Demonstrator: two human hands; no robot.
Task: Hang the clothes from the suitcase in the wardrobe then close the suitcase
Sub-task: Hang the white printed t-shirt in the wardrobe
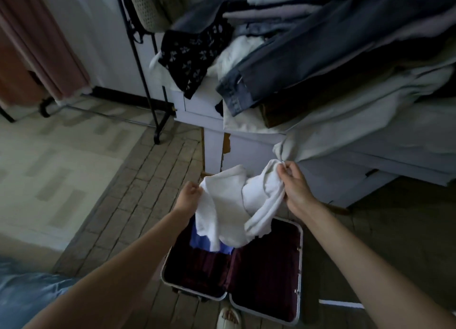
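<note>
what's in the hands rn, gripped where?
A white garment, above the open suitcase. Left hand grips its left edge; right hand pinches its upper right edge.

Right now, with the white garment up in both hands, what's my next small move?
Probably spread the white cotton garment to find its shoulders: left hand and right hand pinch it bunched above the open maroon-lined suitcase.
</note>
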